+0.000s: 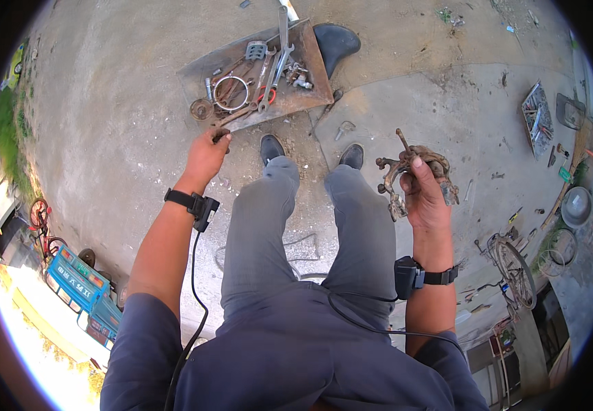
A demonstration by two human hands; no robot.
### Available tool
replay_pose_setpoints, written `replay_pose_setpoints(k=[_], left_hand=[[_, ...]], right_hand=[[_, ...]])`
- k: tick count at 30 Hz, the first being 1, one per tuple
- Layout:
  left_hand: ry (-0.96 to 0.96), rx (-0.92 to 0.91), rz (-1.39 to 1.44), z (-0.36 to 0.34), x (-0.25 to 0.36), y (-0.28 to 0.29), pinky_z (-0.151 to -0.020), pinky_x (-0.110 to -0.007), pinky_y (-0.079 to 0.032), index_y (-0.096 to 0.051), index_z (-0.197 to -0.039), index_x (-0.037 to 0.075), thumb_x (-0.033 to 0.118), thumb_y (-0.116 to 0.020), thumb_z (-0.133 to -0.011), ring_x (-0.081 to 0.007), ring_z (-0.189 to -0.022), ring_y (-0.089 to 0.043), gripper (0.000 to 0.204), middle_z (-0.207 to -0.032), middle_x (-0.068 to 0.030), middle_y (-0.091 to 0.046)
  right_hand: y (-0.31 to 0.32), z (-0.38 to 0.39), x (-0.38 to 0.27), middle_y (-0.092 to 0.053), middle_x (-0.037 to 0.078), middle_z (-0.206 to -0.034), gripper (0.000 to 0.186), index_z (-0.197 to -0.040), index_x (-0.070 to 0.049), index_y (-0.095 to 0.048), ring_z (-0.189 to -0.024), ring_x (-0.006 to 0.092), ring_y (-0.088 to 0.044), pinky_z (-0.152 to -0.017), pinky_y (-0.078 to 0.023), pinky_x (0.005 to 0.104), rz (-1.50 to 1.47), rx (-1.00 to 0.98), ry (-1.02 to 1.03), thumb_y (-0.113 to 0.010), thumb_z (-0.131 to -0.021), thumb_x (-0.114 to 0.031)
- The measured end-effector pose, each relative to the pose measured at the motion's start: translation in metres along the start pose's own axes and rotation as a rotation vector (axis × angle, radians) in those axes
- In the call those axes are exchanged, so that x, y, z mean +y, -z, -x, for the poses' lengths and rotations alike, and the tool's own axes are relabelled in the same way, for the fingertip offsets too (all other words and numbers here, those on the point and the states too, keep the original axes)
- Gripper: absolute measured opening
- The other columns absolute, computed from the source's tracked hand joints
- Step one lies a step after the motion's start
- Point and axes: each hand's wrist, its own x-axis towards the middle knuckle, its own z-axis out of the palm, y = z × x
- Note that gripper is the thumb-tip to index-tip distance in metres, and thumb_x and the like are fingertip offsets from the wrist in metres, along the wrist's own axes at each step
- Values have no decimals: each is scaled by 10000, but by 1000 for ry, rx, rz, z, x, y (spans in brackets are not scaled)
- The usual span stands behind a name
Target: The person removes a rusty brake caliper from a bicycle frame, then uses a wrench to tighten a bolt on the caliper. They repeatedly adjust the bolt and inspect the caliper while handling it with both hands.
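While the right hand [429, 202] grips a rusty metal assembly [437, 163] above the floor [474, 113], the left hand [205, 159] curls at the near edge of the tray [313, 61], hold unclear. Likely tool-picking; next move needs a secure pinch.

Daylight falls on gritty concrete [111, 130] beside green grass [5, 130].

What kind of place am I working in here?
Likely an outdoor repair yard, perhaps for bicycles: a metal tray holds wrenches, a black saddle lies beside it, and a blue vehicle stands out in the daylight.
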Motion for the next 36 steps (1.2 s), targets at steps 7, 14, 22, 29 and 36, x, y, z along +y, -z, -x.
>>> replay_pose_setpoints(k=[7, 14, 22, 29, 36], left_hand=[[-309, -5, -330, -146, -20, -68, -791, -455, -511, -702, -1034, 9, 270, -654, -892, -405, -908, -660, 300, -966, -239, -694], [-431, -93, -450, -244, -21, -119, -796, -443, -509, -690, -1023, -6, 228, -654, -888, -401, -900, -656, 272, -967, -231, -688], [-589, -112, -605, -298, -33, -183, -806, -486, -505, -660, -1071, 60, 222, -652, -892, -387, -933, -640, 241, -1001, -180, -664], [-678, -206, -724, -319, -32, -214, -819, -455, -530, -558, -1289, 130, 147, -583, -904, -365, -996, -643, 387, -1084, -162, -643], [-699, -265, -734, -323, -34, -216, -799, -464, -524, -541, -1303, 122, 138, -587, -898, -376, -970, -646, 407, -1044, -170, -659]], right_hand=[[-9, -110, 90, -676, 124, -971, 346, -1101, 47, -618, -742, 136, -556, -604, -428, 249, -19, -5, -60, -740, -869, -179], [-1, -188, 128, -681, 123, -981, 340, -1096, 44, -621, -754, 126, -557, -611, -426, 261, -9, -48, 40, -732, -870, -184], [28, -229, 128, -688, 96, -1048, 318, -1143, 13, -642, -803, 99, -588, -666, -452, 230, -63, -77, 84, -709, -903, -185], [21, -231, 120, -687, 150, -995, 362, -1145, 54, -632, -696, 136, -572, -593, -440, 236, 18, -111, 245, -702, -893, -198], [13, -229, 119, -689, 164, -1001, 379, -1149, 65, -627, -676, 131, -564, -600, -440, 234, 42, -128, 243, -686, -902, -216]])
